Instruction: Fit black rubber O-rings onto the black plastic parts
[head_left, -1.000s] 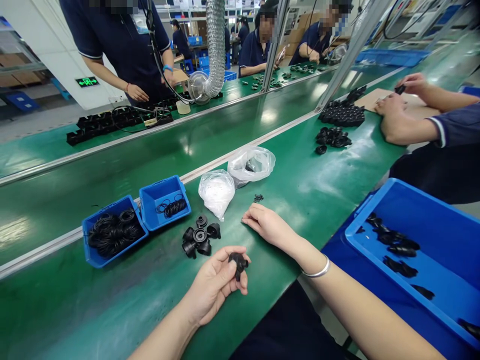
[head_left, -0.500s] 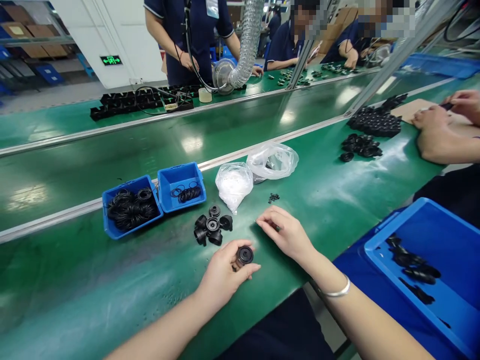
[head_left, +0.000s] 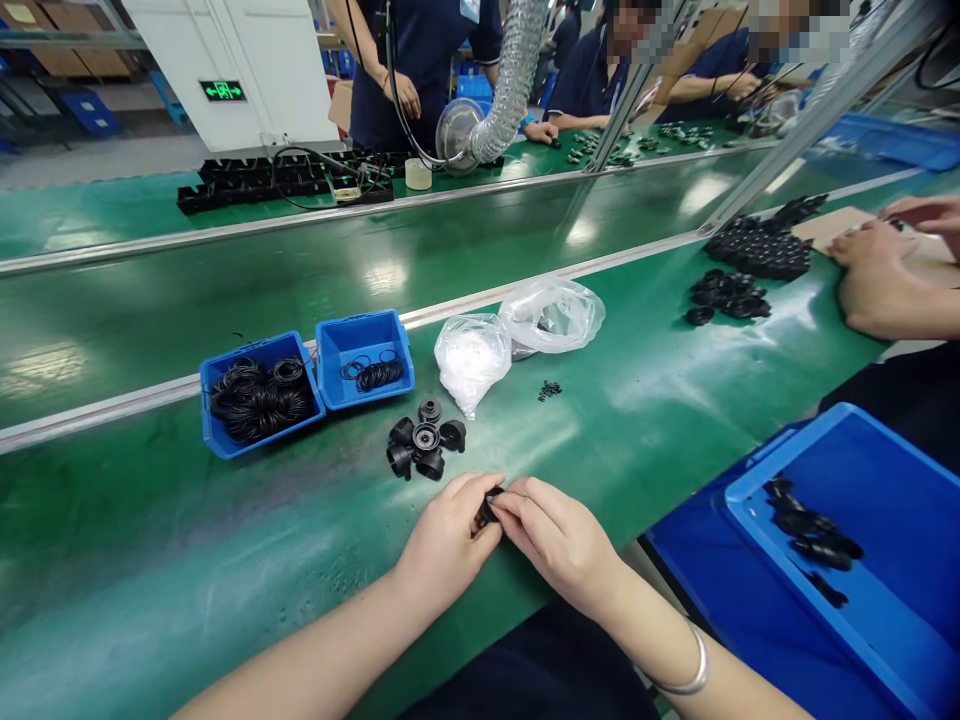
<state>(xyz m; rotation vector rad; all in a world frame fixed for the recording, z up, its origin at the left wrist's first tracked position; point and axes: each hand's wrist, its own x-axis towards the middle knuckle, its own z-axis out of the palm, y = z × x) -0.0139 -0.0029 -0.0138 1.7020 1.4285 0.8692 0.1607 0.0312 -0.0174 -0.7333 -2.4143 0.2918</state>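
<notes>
Right wrist: we wear a silver bangle [head_left: 702, 662] on it.
Left hand [head_left: 451, 530]: our thumb and fingers curl round a small black part [head_left: 487, 510], gripping its sides.
Right hand [head_left: 559, 530]: our fingertips are drawn together against that part; we cannot tell what sits between them.
Black part: we have it above the green bench [head_left: 330, 540], mostly hidden by our fingers.
Blue bin [head_left: 900, 590]: at our right, with dark pieces [head_left: 814, 530] inside.
Black cluster [head_left: 426, 437]: cup-like parts, just beyond our left hand.
Tiny bits [head_left: 550, 390]: we see them loose, near the bags.
Bags: one white-filled [head_left: 471, 360], touching an open one [head_left: 574, 318].
Blue trays: two, side by side, holding black rings [head_left: 262, 400].
Far right: a co-worker's hands [head_left: 874, 245] near a black pile [head_left: 761, 245].
</notes>
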